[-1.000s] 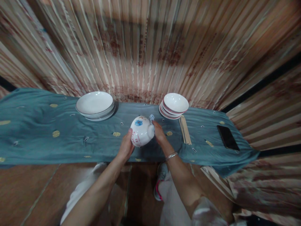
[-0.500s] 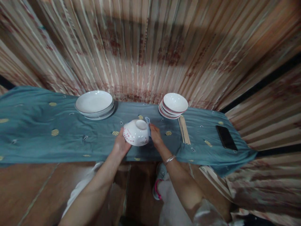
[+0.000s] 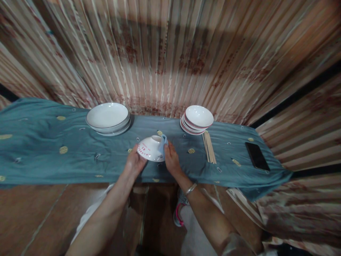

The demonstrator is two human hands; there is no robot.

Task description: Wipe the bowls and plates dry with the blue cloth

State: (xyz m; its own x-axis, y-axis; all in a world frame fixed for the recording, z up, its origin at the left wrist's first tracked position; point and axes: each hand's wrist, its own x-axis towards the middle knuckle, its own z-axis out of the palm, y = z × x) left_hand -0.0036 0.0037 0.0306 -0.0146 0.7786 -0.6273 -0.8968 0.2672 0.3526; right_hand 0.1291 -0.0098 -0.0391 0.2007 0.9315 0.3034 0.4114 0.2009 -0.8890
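Behind the far edge of the table, a big pleated curtain (image 3: 170, 53) hangs across everything, brownish stripes with some reddish print. The table (image 3: 48, 156) itself is long and covered in teal fabric with yellow pineapples on it. Close to the far edge, left of the middle, there's a stack of white plates (image 3: 108, 116), thin dark rim on the top one. Same far edge but right of the middle: a stack of bowls (image 3: 199, 116), white inside, reddish bands outside. Then the upturned bowl (image 3: 149, 153), white with pink marks, held foot-up over the middle part, closer to the near edge. The left hand (image 3: 134, 162) has it by the rim, thumb outside, and I can't really see the other fingers. The right hand (image 3: 172, 159) is on the opposite side, fingers bent in and closed up. Over towards the right end lies a black phone (image 3: 257, 156). Some pale chopsticks (image 3: 209, 148) sit just nearside of the stacked bowls. Smaller stuff: a light blue cloth (image 3: 162, 145), pinched in the right fingers against the bowl's side by the foot, plus a silver bracelet (image 3: 191, 188) on the right wrist.
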